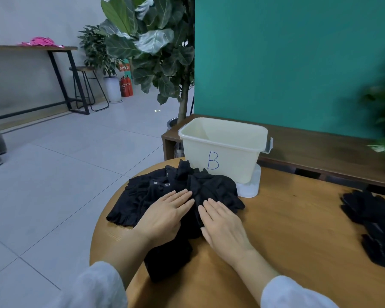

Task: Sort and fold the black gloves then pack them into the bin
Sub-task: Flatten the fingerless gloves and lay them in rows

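Your left hand (165, 215) and right hand (223, 225) both lay flat, palms down, on the pile of black gloves (178, 196) at the left side of the round wooden table (287, 230). Your fingers were straight and close together on each hand, pressing the fabric and gripping nothing. The fingertips of your left hand pointed up and to the right, those of your right hand up and to the left, so the two hands nearly met over the middle of the pile. Black cloth showed in the narrow gap between them and ran on under your palms toward you, ending in a darker folded strip near your left wrist. That strip's long axis ran roughly from you toward the bin (222, 147); the rest of the pile spread sideways to the left, too crumpled to tell which way single gloves pointed.

The cream bin, marked with a blue B, stood just behind the pile, touching its far edge. A second stack of black gloves (373, 225) lay well apart at the table's right edge.
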Demonstrator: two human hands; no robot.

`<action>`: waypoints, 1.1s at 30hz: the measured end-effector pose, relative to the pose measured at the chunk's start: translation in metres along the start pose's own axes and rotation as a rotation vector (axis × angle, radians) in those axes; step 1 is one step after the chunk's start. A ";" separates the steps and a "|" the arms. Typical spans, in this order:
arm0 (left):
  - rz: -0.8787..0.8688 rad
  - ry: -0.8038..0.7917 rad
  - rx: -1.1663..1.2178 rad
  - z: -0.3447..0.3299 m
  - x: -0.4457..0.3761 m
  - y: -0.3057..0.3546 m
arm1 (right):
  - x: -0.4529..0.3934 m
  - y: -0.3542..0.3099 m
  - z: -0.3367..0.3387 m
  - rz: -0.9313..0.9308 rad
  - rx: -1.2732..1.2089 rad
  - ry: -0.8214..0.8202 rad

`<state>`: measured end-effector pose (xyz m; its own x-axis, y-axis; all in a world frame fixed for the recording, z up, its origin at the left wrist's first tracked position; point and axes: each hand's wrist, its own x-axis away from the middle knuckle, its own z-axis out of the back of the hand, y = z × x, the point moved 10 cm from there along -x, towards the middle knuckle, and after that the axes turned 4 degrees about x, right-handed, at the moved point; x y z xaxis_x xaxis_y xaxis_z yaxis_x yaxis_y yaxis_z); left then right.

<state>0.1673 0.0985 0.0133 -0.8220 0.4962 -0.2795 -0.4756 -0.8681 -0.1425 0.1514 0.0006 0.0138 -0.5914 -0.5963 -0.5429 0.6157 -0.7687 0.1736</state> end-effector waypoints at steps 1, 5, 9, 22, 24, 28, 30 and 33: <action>0.009 0.003 0.025 -0.002 0.001 -0.002 | -0.001 0.001 0.000 -0.004 -0.001 0.018; 0.040 0.029 0.153 0.002 0.004 -0.003 | -0.003 0.003 0.015 0.010 -0.032 0.116; 0.004 0.104 0.180 0.020 0.003 0.008 | 0.003 0.020 0.036 -0.064 -0.192 0.113; -0.206 0.114 0.235 0.046 0.000 0.126 | 0.087 0.077 0.101 -0.246 -0.390 -0.013; -0.216 0.117 0.258 0.047 0.001 0.148 | 0.102 0.084 0.116 -0.281 -0.400 -0.024; -0.216 0.274 0.409 0.071 -0.004 0.178 | 0.135 0.097 0.149 -0.349 -0.397 -0.054; -0.188 0.301 0.491 0.084 -0.010 0.187 | 0.151 0.106 0.163 -0.403 -0.405 -0.084; -0.042 0.235 0.712 0.098 -0.020 0.197 | 0.176 0.118 0.185 -0.489 -0.422 -0.109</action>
<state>0.0589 -0.0812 0.0833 -0.7481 0.4431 -0.4940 -0.6584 -0.5888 0.4689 0.0240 -0.2376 0.0907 -0.8908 -0.2378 -0.3871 0.4004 -0.8135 -0.4217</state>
